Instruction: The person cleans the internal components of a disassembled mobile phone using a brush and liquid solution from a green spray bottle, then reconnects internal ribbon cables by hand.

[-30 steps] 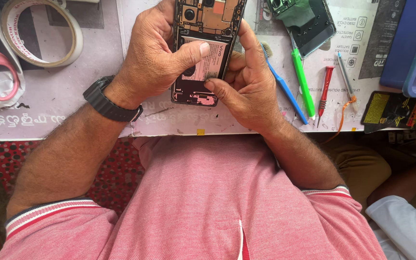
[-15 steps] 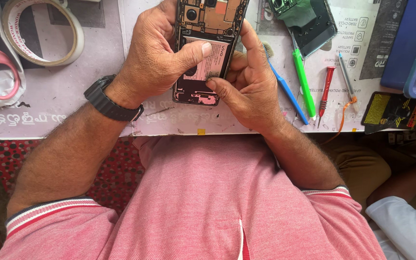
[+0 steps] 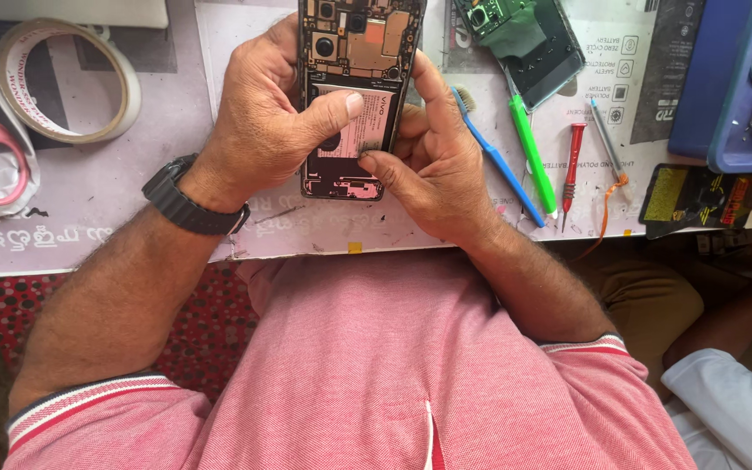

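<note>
The left hand is closed around the left edge of an opened phone, its thumb laid across the battery. The right hand grips the phone's right edge, fingers curled, its thumb tip pressing the battery's near corner. The phone lies on the tabletop at the far middle, between both hands. Both forearms angle inward from the near side, and a black watch sits on the left wrist. Just right of the right hand lie a blue brush and a green tool.

opened phone – held at 12 o'clock by left hand and right hand | thumbs on battery | blue toothbrush, green tool, red screwdriver – 2 o'clock | tape roll – 10 o'clock
</note>
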